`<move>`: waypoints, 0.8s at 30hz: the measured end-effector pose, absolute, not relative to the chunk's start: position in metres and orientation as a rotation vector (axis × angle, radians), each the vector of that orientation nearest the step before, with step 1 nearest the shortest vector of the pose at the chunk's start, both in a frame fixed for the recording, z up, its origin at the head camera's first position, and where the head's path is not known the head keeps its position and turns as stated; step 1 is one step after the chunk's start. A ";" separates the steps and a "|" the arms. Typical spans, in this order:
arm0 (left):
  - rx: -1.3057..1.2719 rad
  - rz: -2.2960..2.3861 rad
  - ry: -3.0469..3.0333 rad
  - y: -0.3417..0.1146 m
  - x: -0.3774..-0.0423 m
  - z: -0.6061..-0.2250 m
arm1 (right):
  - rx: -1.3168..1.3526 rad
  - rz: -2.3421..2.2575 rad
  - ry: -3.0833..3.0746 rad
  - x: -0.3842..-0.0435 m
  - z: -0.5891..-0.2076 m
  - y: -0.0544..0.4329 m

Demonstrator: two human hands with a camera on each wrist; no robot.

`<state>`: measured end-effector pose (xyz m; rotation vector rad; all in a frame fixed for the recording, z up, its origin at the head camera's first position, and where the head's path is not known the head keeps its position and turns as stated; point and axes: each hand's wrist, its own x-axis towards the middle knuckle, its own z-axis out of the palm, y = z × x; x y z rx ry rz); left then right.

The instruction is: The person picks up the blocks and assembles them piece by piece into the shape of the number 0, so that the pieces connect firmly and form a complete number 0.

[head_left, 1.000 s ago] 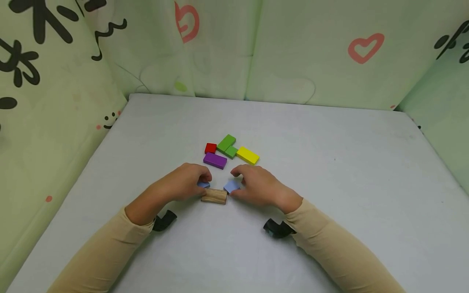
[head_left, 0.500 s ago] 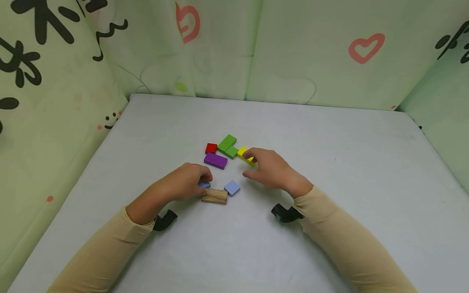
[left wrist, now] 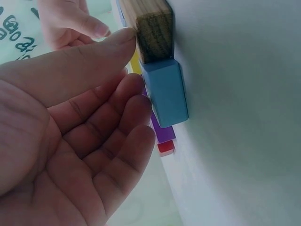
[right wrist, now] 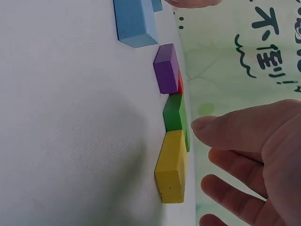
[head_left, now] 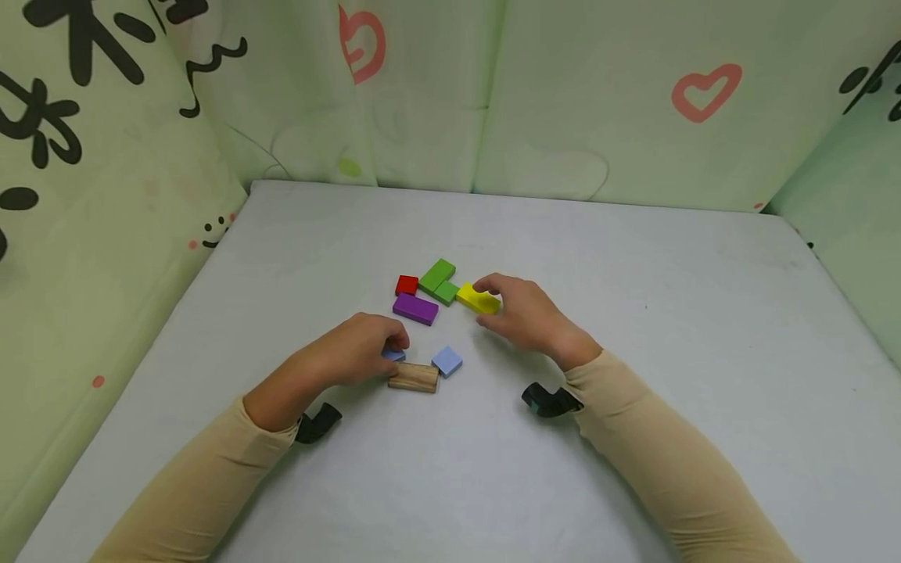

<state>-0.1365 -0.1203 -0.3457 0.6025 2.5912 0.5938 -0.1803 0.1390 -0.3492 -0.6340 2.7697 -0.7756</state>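
Note:
My left hand [head_left: 359, 349] stays low over a light-blue block [left wrist: 165, 94] and a brown wood-grained block [head_left: 413, 378]. In the left wrist view its thumb tip meets the wooden block's edge, and loosely bent fingertips lie against or just behind the blue one; contact is hard to tell. Another light-blue block [head_left: 446, 361] lies at the wooden block's right end. Farther back, my right hand [head_left: 528, 314] hovers by a yellow block [head_left: 478, 298], thumb and fingers spread apart. Nothing sits between them in the right wrist view.
Beyond the hands, a purple block [head_left: 415, 309], a red block [head_left: 407, 285] and two green blocks [head_left: 437, 276] lie close together, leading to the yellow one. All rest on a white tabletop [head_left: 633, 313] with printed curtains [head_left: 563, 94] behind and at the sides.
My right hand has left the right-hand blue block and moved back and rightward to the yellow block. The left hand stays in place, and the blocks have not visibly shifted.

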 end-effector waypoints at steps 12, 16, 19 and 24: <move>0.584 0.585 2.589 -0.119 -0.137 -0.347 | -0.528 -0.766 2.772 -0.189 -0.361 0.146; 0.582 0.581 2.589 -0.119 -0.137 -0.346 | -0.507 -0.798 2.771 -0.190 -0.363 0.148; 0.586 0.583 2.589 -0.120 -0.137 -0.346 | -0.485 -0.815 2.769 -0.191 -0.363 0.148; 0.601 0.587 2.594 -0.120 -0.137 -0.346 | -0.475 -0.798 2.774 -0.191 -0.363 0.148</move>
